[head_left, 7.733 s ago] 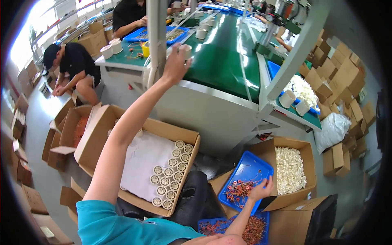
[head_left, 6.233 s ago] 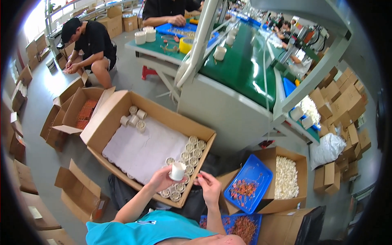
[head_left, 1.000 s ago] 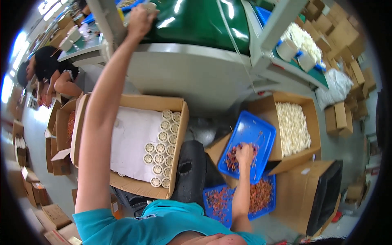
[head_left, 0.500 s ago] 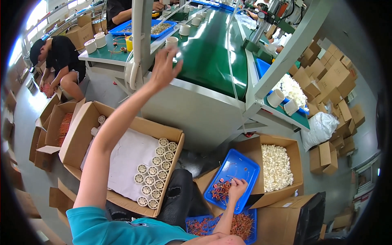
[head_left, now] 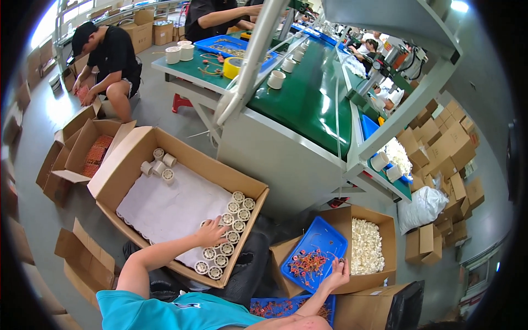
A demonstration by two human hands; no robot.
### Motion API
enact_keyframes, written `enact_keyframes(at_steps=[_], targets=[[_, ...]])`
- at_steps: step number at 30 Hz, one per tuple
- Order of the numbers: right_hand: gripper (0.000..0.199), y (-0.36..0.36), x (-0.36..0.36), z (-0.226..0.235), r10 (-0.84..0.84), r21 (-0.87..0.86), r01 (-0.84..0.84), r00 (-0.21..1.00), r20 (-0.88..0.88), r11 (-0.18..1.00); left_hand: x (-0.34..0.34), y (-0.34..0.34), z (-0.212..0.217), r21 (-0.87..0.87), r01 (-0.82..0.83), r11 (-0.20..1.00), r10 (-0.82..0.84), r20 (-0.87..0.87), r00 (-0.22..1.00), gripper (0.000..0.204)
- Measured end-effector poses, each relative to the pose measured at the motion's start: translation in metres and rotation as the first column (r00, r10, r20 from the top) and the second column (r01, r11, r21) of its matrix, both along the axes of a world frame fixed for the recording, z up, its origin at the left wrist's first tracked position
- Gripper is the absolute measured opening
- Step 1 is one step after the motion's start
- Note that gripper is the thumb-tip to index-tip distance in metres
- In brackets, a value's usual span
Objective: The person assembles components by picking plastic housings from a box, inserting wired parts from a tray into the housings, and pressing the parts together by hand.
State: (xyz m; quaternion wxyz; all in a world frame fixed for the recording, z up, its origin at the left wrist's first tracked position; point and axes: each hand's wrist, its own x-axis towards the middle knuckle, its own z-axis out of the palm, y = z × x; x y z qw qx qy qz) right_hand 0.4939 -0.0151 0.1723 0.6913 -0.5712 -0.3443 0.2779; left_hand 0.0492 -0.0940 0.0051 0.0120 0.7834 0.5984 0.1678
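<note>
My left hand [head_left: 210, 234] reaches into a large cardboard box [head_left: 124, 151], its fingers spread over the edge of the rows of white plastic cylinders [head_left: 238, 225]. A few cylinders are hidden beneath it. The cylinders stand upright on a pale sheet [head_left: 170, 206], packed along the box's right side. At the right edge of a blue tray [head_left: 334, 234], my right hand [head_left: 336, 273] is raised with its fingers pinched together around a thin wire lead [head_left: 334, 256]. More red and orange wire leads [head_left: 307, 265] lie heaped in that tray.
Ahead runs a green conveyor belt [head_left: 308, 104] carrying white cups [head_left: 276, 80], framed by metal posts. A carton of cream-coloured parts [head_left: 367, 247] stands right of the tray. Another blue tray [head_left: 269, 307] of leads is below. A person [head_left: 110, 60] crouches at the far left.
My left hand has come back from the cups on the belt down to the cylinders in the box. My right hand has lifted from the heap toward the tray's right edge. The view has shifted.
</note>
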Motion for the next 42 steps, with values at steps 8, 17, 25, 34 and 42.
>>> enact_keyframes(at_steps=[8, 17, 25, 34, 42], targets=[[0.031, -0.007, 0.018, 0.024, -0.014, 0.088, 0.056, 0.91, -0.413, 0.995, -0.017, 0.005, 0.012, -0.254, -0.208, 0.945, 0.204, -0.042, 0.978, 0.067], [0.027, -0.033, -0.015, 0.028, -0.271, 0.13, 0.243, 0.922, 0.277, 0.961, -0.044, 0.019, -0.006, -0.51, -0.146, 0.847, 0.273, 0.183, 0.945, 0.065], [0.031, -0.038, 0.002, 0.02, -0.227, 0.091, 0.209, 0.861, 0.455, 0.974, -0.073, 0.01, 0.064, -0.341, -0.243, 0.908, 0.397, 0.517, 0.758, 0.054], [0.031, -0.05, -0.076, 0.024, 0.155, 0.093, -0.196, 0.93, 0.335, 0.976, -0.031, -0.089, 0.16, 0.072, 0.403, 0.912, 0.21, 0.763, -0.611, 0.057], [0.021, -0.085, -0.172, 0.021, 0.688, -0.039, -0.693, 0.705, 0.172, 0.72, 0.0, -0.099, 0.174, -0.241, 0.43, 0.87, 0.362, 0.905, -0.223, 0.055]])
